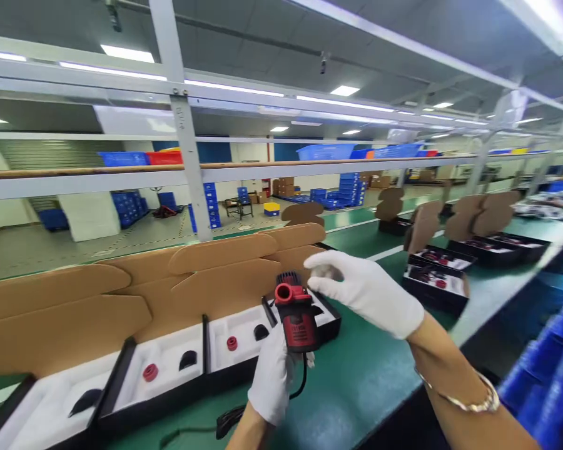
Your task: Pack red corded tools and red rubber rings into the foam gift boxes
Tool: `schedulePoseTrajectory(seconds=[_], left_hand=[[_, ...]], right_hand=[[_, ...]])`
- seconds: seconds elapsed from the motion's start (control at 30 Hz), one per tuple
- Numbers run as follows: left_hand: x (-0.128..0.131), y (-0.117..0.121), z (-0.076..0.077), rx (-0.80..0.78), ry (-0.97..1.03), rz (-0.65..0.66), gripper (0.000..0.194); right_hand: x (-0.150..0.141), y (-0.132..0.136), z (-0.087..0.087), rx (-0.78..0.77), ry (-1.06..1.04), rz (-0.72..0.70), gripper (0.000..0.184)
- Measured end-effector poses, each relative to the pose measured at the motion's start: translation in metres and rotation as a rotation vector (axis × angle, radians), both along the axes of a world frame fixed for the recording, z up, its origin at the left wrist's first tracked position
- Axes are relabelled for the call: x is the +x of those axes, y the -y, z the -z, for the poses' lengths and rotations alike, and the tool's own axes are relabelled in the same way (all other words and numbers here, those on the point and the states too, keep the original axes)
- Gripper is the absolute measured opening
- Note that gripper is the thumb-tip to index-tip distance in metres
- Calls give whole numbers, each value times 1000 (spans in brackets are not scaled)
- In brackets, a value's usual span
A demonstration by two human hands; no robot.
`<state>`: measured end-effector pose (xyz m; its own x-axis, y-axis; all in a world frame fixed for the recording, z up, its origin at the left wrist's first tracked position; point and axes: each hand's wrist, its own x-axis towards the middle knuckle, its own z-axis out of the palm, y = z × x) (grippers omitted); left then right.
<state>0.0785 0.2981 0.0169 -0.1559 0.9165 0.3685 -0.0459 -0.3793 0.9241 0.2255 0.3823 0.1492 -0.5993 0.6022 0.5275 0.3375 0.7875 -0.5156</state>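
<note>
My left hand (272,378), in a white glove, grips a red and black device (298,312) with a round red port on top and a black cord (263,409) trailing down to the bench. My right hand (363,294), also gloved, hovers just right of the device's top, fingers curled, thumb and forefinger near the black end. Just behind the device lies an open black box (326,322) with a white foam insert. It is the right-hand one of a row.
Open boxes with white foam (169,365) and brown cardboard lids (65,325) line the green bench (356,387). Small red parts (150,372) sit in the foam. More open boxes (434,281) stand at right. Blue bins (558,369) are at far right, with a metal shelf frame (187,156) overhead.
</note>
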Motion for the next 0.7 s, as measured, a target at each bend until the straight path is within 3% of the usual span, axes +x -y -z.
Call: schedulePoseTrajectory(seconds=[0.07,0.13,0.23,0.3,0.37,0.47,0.5,0.57,0.7], left_hand=[[-10,4,11,-13,167,-39,42],[-18,7,18,-54,305,-57,38],[-30,14,25,-160,314,-103,39],[-38,21,30,-190,239,-219,41],[-47,29,37,-112,103,-399,52],[-59,34,44,74,-204,-595,106],[-61,33,43,106,-280,-621,115],[-64,31,40,124,-346,-630,113],[-66,29,39,95,-273,-525,118]], right_hand=[[-10,-9,42,-305,-48,-45,37],[-25,-12,81,-620,-24,-255,43],[-50,-7,120,-869,-96,-512,42],[-62,0,127,-888,-162,-519,39],[-68,5,123,-856,-161,-465,40],[-73,12,113,-761,-97,-375,39],[-74,14,111,-728,-83,-356,38],[-75,18,110,-688,-75,-336,38],[-76,21,115,-706,-107,-352,41]])
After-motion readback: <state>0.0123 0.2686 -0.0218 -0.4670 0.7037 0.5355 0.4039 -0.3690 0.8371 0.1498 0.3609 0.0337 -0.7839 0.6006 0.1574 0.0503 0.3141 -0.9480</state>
